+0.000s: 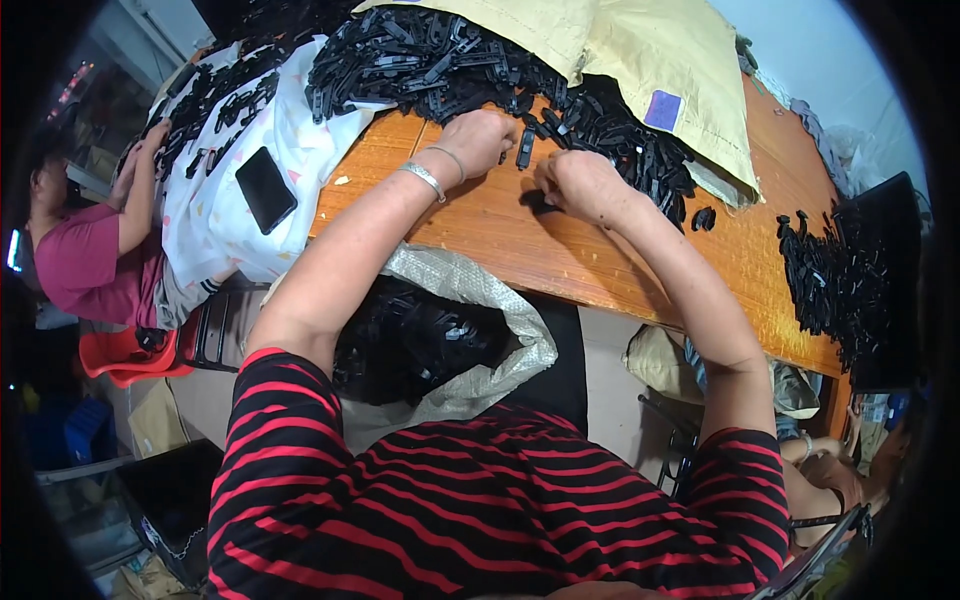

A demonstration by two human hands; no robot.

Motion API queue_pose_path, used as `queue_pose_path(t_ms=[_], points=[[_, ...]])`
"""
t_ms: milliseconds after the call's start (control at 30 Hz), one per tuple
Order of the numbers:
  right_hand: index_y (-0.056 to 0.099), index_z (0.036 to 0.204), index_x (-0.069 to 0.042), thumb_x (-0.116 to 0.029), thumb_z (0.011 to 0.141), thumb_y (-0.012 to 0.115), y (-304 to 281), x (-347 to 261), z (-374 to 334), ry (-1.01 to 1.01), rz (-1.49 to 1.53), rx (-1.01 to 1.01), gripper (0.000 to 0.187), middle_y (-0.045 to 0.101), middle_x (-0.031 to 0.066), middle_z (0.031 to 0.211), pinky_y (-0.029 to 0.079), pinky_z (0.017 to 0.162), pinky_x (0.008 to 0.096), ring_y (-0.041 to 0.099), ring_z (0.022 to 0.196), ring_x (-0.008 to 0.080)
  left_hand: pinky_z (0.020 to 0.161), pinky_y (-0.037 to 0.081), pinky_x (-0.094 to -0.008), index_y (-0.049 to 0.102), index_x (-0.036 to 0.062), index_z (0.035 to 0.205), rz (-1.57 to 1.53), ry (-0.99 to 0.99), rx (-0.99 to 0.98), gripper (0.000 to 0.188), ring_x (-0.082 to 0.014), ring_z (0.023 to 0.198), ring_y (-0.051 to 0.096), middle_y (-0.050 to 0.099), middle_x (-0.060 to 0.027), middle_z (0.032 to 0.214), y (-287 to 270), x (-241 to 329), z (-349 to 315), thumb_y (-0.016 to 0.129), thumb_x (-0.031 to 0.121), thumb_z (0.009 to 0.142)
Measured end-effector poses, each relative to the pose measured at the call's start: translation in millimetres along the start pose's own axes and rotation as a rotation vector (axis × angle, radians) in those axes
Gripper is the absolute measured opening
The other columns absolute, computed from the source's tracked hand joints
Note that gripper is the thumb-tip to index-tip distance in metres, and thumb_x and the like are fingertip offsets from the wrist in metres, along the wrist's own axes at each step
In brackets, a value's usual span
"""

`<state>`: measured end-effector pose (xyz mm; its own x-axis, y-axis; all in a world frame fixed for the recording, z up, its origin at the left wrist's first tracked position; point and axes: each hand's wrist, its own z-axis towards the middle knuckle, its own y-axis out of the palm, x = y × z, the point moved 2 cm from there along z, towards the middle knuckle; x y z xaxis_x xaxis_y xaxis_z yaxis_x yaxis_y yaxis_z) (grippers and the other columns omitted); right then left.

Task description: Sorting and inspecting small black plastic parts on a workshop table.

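Note:
Both of my hands are over the wooden table, close to a heap of small black plastic parts [410, 60]. My left hand [478, 142], with a silver bracelet and a thin band at its wrist, has its fingers curled in; a small dark bit shows at the fingertips. A single long black part [525, 147] lies on the wood between the hands. My right hand [582, 184] is closed with thumb and fingers together, a dark patch beneath it that may be a part or shadow. More black parts [635, 150] lie just beyond it.
Yellowish sacks [680, 70] lie over the heap at the back. An open woven sack [525, 355] holding black parts is below the table edge. A black phone [266, 190] rests on a patterned cloth [215, 235]. At left another person [95, 245] handles parts; another pile [835, 270] lies right.

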<state>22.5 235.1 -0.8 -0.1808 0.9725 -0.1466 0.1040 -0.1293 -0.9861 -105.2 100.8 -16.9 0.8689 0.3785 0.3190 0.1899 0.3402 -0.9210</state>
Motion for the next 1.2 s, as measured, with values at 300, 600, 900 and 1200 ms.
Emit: queue_pose_path(t_ms=[300, 600, 900, 1200], points=[[0.066, 0.089, -0.006, -0.009, 0.070, 0.073, -2, 3, 7, 0.099, 0.287, -0.012, 0.021, 0.067, 0.0125, 0.078, 0.051, 0.071, 0.0375, 0.065, 0.078, 0.0300, 0.074, 0.050, -0.0410, 0.063, 0.0031, 0.088, -0.078, -0.186, 0.084, 0.017, -0.0336, 0.086, 0.063, 0.065, -0.0163, 0.088, -1, 13, -29, 0.070, 0.012, 0.076], [0.069, 0.096, -0.009, -0.023, 0.073, 0.075, -7, -20, 12, 0.101, 0.158, -0.038, 0.028, 0.069, 0.0122, 0.085, 0.052, 0.074, 0.0389, 0.066, 0.084, 0.0300, 0.077, 0.049, -0.0426, 0.060, 0.0044, 0.093, -0.020, -0.140, 0.296, 0.017, -0.0352, 0.093, 0.061, 0.064, -0.0168, 0.096, 6, 5, -46, 0.059, -0.002, 0.077], [0.064, 0.096, -0.004, -0.011, 0.075, 0.067, -4, -24, 9, -0.119, 0.134, 0.235, 0.022, 0.065, 0.0122, 0.078, 0.052, 0.066, 0.0370, 0.065, 0.071, 0.0273, 0.063, 0.054, -0.0310, 0.063, -0.0016, 0.104, -1.138, -0.464, 0.233, 0.019, -0.0231, 0.077, 0.069, 0.068, -0.0137, 0.088, -1, -6, -60, 0.060, -0.001, 0.085], [0.061, 0.095, -0.003, 0.001, 0.079, 0.070, -24, -62, -25, 0.006, 0.661, 0.643, 0.018, 0.062, 0.0026, 0.079, 0.042, 0.053, 0.0206, 0.052, 0.058, 0.0032, 0.078, 0.057, -0.0247, 0.061, -0.0036, 0.110, -1.527, -0.592, 0.117, 0.025, -0.0174, 0.086, 0.067, 0.066, -0.0104, 0.100, -26, 20, -96, 0.062, -0.005, 0.085]])
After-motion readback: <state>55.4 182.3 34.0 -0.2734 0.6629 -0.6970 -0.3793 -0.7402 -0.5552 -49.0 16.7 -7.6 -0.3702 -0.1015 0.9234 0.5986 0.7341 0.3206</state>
